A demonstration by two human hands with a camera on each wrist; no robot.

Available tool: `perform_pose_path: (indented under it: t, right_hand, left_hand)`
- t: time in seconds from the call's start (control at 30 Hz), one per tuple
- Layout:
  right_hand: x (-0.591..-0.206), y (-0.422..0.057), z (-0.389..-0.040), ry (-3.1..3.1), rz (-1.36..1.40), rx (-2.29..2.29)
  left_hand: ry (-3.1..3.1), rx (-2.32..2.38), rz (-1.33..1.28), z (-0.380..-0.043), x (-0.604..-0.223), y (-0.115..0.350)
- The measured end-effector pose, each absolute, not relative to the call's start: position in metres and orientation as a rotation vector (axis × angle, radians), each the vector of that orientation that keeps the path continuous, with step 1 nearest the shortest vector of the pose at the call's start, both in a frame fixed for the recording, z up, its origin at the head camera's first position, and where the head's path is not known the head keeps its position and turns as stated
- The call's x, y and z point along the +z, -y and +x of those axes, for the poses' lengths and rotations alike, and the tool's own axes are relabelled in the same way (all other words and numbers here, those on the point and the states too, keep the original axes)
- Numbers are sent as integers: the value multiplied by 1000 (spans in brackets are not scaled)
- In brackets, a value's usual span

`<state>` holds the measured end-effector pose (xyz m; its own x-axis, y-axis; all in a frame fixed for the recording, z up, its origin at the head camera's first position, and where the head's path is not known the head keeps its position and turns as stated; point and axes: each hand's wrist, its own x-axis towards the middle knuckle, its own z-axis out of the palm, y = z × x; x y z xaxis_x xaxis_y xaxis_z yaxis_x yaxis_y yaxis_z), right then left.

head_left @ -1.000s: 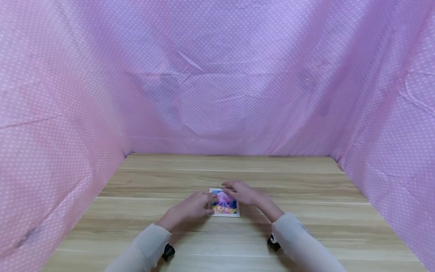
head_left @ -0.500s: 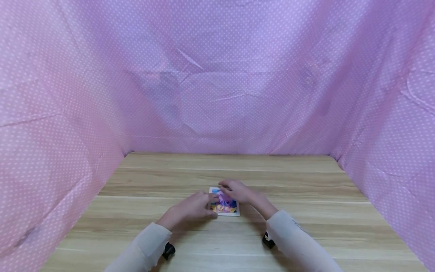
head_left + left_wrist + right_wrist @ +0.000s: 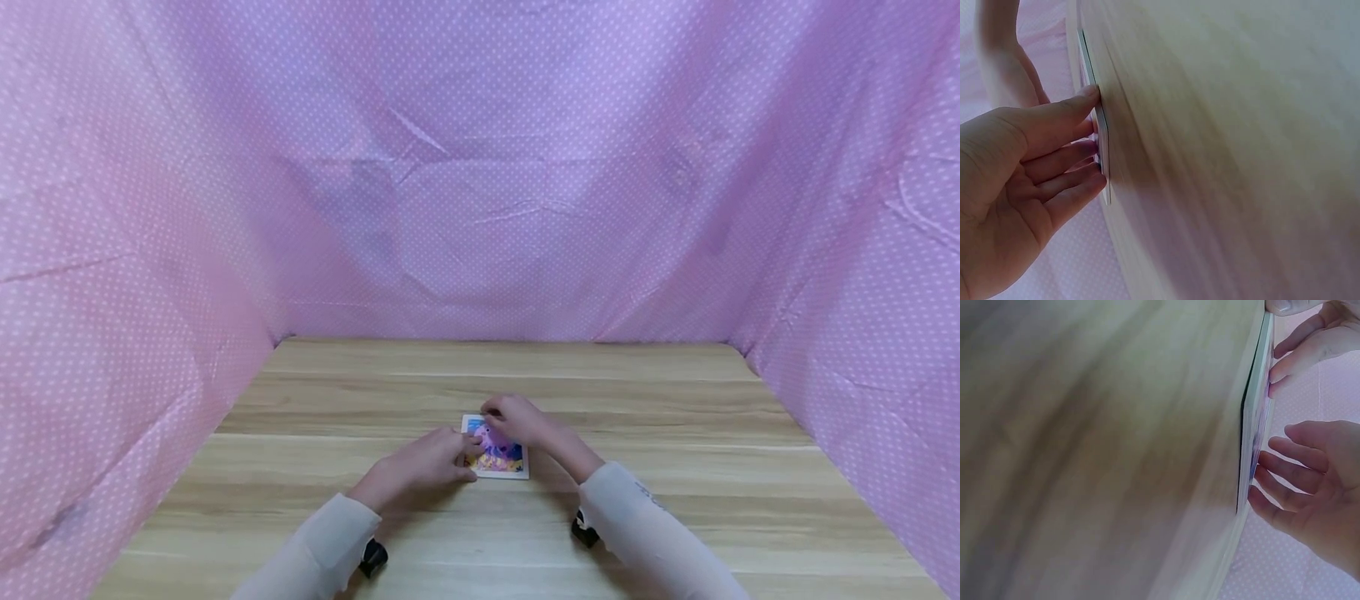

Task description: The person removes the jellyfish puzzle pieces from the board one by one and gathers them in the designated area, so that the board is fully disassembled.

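A small square picture board [image 3: 501, 463] with a white border and a pink octopus on it lies flat on the wooden table [image 3: 645, 400]. My left hand [image 3: 427, 460] rests at its left side, fingertips on the printed face. In the left wrist view, the thumb [image 3: 1088, 92] touches the board's edge. From the right, my right hand [image 3: 519, 422] reaches over the upper part of the board and hides that corner. Its loosely bent fingers [image 3: 1291, 472] touch the face in the right wrist view, while the thumb stands apart from them.
Pink curtains [image 3: 480, 208] with white dots hang behind the table and along both sides. A black wrist device [image 3: 372, 557] sits under the left sleeve, and another black device [image 3: 584, 531] under the right one.
My right hand has shifted slightly left over the board, and its fingers bend more than before. The left hand stays at the left side with only a small thumb shift.
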<state>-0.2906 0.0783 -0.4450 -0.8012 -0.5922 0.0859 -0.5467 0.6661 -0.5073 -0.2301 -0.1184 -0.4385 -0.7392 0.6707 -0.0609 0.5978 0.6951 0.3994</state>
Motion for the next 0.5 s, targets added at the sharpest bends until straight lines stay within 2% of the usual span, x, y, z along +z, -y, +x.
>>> perform_pose_path:
  t: [0.27,0.5]
  right_hand:
    - [-448,-74,-294,-2816,-938,-805]
    - [-447,-66,-293,-2817,-797,-887]
  left_hand:
    - [-2715,479,1059,-230,-438,117]
    - [-2704,516,1122,-232,-440,116]
